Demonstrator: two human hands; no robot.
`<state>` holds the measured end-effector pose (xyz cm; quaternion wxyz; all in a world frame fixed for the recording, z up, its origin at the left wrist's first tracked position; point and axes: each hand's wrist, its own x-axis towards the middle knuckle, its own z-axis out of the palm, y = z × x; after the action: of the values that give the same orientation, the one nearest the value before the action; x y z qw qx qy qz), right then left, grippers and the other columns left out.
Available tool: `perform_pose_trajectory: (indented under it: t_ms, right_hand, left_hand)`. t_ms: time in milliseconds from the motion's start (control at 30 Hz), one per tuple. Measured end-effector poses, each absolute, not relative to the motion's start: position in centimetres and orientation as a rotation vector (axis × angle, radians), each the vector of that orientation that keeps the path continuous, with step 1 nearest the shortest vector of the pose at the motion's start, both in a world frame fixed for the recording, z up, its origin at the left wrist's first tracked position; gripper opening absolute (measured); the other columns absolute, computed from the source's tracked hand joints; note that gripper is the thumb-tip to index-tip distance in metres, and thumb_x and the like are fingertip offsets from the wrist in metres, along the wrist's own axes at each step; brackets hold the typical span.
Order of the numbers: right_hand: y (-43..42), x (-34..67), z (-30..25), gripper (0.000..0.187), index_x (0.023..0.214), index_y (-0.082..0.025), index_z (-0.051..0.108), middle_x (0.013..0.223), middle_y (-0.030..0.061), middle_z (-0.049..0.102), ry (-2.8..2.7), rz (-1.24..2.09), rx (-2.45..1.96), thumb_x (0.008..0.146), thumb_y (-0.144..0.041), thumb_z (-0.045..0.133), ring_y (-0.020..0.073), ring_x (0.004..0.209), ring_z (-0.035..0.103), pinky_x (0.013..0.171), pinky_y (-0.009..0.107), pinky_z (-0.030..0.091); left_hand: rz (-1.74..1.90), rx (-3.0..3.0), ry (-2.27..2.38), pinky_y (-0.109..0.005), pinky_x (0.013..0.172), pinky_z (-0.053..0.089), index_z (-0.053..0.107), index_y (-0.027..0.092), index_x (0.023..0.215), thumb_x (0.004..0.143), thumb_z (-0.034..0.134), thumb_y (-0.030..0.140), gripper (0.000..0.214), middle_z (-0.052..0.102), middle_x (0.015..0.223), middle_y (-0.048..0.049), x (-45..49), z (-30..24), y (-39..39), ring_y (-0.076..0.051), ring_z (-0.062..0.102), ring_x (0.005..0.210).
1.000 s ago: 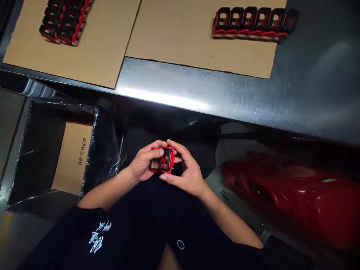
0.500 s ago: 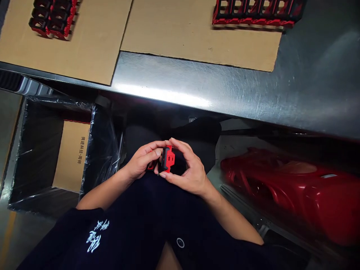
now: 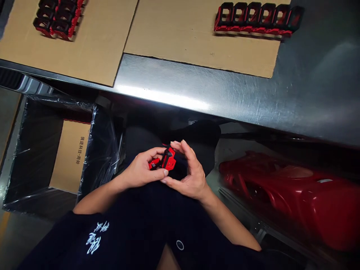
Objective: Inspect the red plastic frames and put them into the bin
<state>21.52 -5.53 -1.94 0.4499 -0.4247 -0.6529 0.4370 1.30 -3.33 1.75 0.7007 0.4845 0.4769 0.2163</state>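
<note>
Over my lap, below the table edge, both hands hold one small red and black plastic part (image 3: pixel 168 160). My left hand (image 3: pixel 142 170) grips it from the left with fingers curled round it. My right hand (image 3: pixel 189 173) pinches it from the right, thumb under and fingers over its top. The part is turned edge-on, so its open frame is hidden.
A steel table (image 3: pixel 197 90) carries two cardboard sheets (image 3: pixel 92 45). A row of several red and black parts (image 3: pixel 257 18) stands at the back right, a cluster of such parts (image 3: pixel 57 18) at the back left. A plastic-lined box (image 3: pixel 59 150) sits left of my knees, a red plastic bin (image 3: pixel 295 195) right.
The part was turned in my hands from lying flat with its frame showing to edge-on. My left thumb slid under it. The view shifted slightly.
</note>
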Motion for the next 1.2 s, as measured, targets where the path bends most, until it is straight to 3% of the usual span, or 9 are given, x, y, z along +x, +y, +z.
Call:
perform_pose_trajectory:
  t_ms: [100, 200, 333, 533, 700, 833, 900, 1033, 1200]
  right_hand:
    - [-5.7, 22.4, -1.7, 0.068, 0.145, -0.031, 0.055, 0.135, 0.0106, 0.063, -1.324, 1.352, -1.047, 0.083, -0.042, 0.079, 0.0297, 0.119, 0.064, 0.1, 0.047, 0.055]
    - [-5.6, 23.0, -1.4, 0.027, 0.112, -0.026, 0.076, 0.093, 0.0049, 0.07, -1.077, 1.574, -1.064, 0.093, -0.044, 0.069, 0.0188, 0.08, 0.066, 0.072, 0.032, 0.055]
    - [-5.3, 22.7, -0.5, 0.03, 0.1, -0.023, 0.08, 0.063, -0.0011, 0.061, -0.946, 1.835, -1.032, 0.089, -0.049, 0.072, 0.0122, 0.054, 0.05, 0.054, 0.027, 0.042]
    - [-4.8, 21.8, 0.3, 0.03, 0.083, -0.021, 0.079, 0.056, -0.0041, 0.05, -0.977, 1.893, -1.111, 0.078, -0.05, 0.082, 0.0097, 0.051, 0.04, 0.048, 0.024, 0.036]
    - [-4.7, 21.6, 0.2, 0.023, 0.076, -0.021, 0.076, 0.063, -0.001, 0.061, -1.157, 1.739, -1.082, 0.082, -0.043, 0.081, 0.0123, 0.056, 0.053, 0.053, 0.027, 0.047]
    - [-4.8, 21.4, -0.2, 0.01, 0.084, -0.023, 0.078, 0.071, 0.002, 0.072, -1.336, 1.521, -1.028, 0.086, -0.033, 0.079, 0.0159, 0.062, 0.066, 0.058, 0.029, 0.054]
    - [-4.8, 21.3, -0.6, 0.003, 0.086, -0.024, 0.079, 0.073, 0.0028, 0.075, -1.398, 1.432, -0.997, 0.086, -0.027, 0.079, 0.0173, 0.064, 0.068, 0.062, 0.031, 0.056]
    - [-4.9, 21.1, -1.2, 0.004, 0.09, -0.025, 0.08, 0.078, 0.0045, 0.078, -1.48, 1.332, -0.94, 0.088, -0.022, 0.077, 0.0192, 0.069, 0.071, 0.065, 0.034, 0.058]
    - [-4.9, 21.0, -1.6, 0.009, 0.094, -0.026, 0.08, 0.084, 0.0047, 0.08, -1.532, 1.306, -0.921, 0.091, -0.022, 0.073, 0.02, 0.073, 0.074, 0.07, 0.035, 0.06]
  left_hand:
    - [0.515, 1.225, 1.121, -0.029, 0.087, 0.059, 0.061, 0.02, 0.133, 0.082, 0.076, 0.026, 0.053, 0.076, 0.113, -0.0068, 1.0, 1.6, -3.6, -0.019, 0.074, 0.096]
    - [0.562, 1.519, 1.191, -0.031, 0.089, 0.061, 0.063, 0.019, 0.13, 0.081, 0.074, 0.024, 0.05, 0.075, 0.117, -0.0083, 0.7, 1.3, -3.9, -0.021, 0.075, 0.099]
    - [0.612, 1.845, 1.169, -0.031, 0.091, 0.062, 0.064, 0.018, 0.128, 0.086, 0.068, 0.021, 0.042, 0.074, 0.118, -0.0105, 0.5, 1.1, -4.0, -0.021, 0.074, 0.105]
    - [0.692, 2.021, 1.041, -0.031, 0.092, 0.063, 0.06, 0.021, 0.133, 0.087, 0.062, 0.011, 0.047, 0.072, 0.121, -0.0099, 0.1, 1.1, -3.4, -0.019, 0.073, 0.108]
    - [0.701, 1.916, 1.18, -0.041, 0.102, 0.059, 0.056, 0.022, 0.137, 0.087, 0.064, 0.015, 0.051, 0.066, 0.134, -0.0128, -0.1, 1.2, -3.2, -0.024, 0.066, 0.122]
    - [0.651, 1.7, 1.219, -0.035, 0.084, 0.063, 0.048, 0.022, 0.145, 0.085, 0.067, 0.021, 0.063, 0.065, 0.133, -0.014, -0.1, 1.3, -3.7, -0.02, 0.072, 0.097]
    - [0.66, 1.622, 1.173, -0.034, 0.08, 0.063, 0.045, 0.022, 0.149, 0.084, 0.07, 0.026, 0.069, 0.063, 0.135, -0.0151, 0.0, 1.2, -4.0, -0.021, 0.071, 0.095]
    - [0.706, 1.61, 1.175, -0.044, 0.097, 0.059, 0.044, 0.025, 0.15, 0.08, 0.079, 0.04, 0.079, 0.058, 0.142, -0.0161, 0.4, 1.0, -4.3, -0.03, 0.065, 0.119]
    - [0.747, 1.715, 1.191, -0.047, 0.105, 0.056, 0.045, 0.024, 0.15, 0.079, 0.082, 0.043, 0.082, 0.059, 0.141, -0.0169, 0.7, 1.1, -4.3, -0.03, 0.063, 0.124]
